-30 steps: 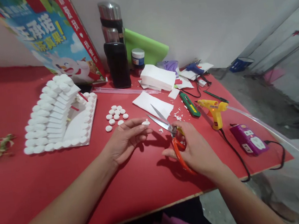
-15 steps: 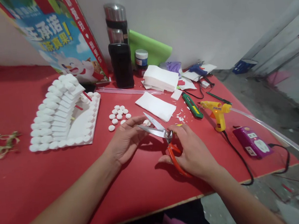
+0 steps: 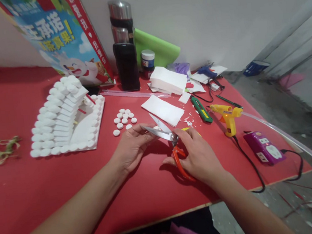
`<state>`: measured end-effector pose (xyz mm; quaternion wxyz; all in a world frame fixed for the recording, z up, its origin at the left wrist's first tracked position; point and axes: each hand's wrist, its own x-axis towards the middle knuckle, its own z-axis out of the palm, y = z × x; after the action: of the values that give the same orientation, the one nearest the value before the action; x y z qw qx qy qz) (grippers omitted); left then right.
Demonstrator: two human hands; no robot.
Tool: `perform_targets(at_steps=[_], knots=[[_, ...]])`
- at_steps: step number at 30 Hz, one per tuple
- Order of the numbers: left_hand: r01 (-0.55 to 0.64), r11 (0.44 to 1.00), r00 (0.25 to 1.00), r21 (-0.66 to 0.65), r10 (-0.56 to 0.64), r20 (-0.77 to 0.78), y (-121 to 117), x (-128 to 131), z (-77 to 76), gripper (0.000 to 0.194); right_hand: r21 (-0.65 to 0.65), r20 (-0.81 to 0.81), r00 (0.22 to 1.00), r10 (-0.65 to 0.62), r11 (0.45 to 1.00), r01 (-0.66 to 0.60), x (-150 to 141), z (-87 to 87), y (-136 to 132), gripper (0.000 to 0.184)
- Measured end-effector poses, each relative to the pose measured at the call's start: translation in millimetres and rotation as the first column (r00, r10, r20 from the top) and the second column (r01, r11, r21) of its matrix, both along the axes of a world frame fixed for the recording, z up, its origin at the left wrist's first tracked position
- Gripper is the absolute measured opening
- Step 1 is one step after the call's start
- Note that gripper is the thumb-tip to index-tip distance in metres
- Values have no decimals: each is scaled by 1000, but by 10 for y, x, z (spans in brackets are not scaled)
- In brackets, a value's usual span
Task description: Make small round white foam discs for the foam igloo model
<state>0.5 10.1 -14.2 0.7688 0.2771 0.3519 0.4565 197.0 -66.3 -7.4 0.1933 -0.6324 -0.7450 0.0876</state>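
Note:
My right hand (image 3: 196, 153) is wrapped around the orange-handled scissors (image 3: 180, 162), near the pivot. Their two blades stand apart and point up and left. Thumb and fingers of my left hand (image 3: 132, 145) are closed at the tips, beside the near blade, which partly covers them. A small white piece (image 3: 157, 128) shows between the blades at those fingertips; most of it is hidden. Several round white discs (image 3: 124, 115) lie just beyond my left hand. Past the blades is a folded white sheet (image 3: 162, 109). Something yellow (image 3: 185, 129) peeks out behind my right hand.
A white model with steps (image 3: 62, 122) stands at left. On the right are a green cutter (image 3: 201, 109), a yellow glue gun (image 3: 227, 115) with a cord, and a purple power strip (image 3: 265, 147). Bottles, a jar (image 3: 148, 59) and a printed board (image 3: 62, 37) line the wall.
The scissors have tilted slightly, and the near blade has swung a little higher across my left fingertips. The small white piece has shifted slightly right. Both hands keep nearly the same place.

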Motion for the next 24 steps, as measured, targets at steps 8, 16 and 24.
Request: perform_targets(at_steps=[8, 16, 24], knots=[[-4, 998, 998, 69, 9, -65, -12, 13, 35, 29, 32, 34, 999, -8, 999, 7, 41, -45, -25, 54], [-10, 994, 994, 106, 21, -107, -9, 11, 7, 28, 79, 69, 998, -12, 997, 6, 70, -118, -51, 52], [8, 996, 994, 85, 1, -106, -5, 14, -27, 27, 124, 59, 998, 1, 992, -8, 64, -140, -84, 50]])
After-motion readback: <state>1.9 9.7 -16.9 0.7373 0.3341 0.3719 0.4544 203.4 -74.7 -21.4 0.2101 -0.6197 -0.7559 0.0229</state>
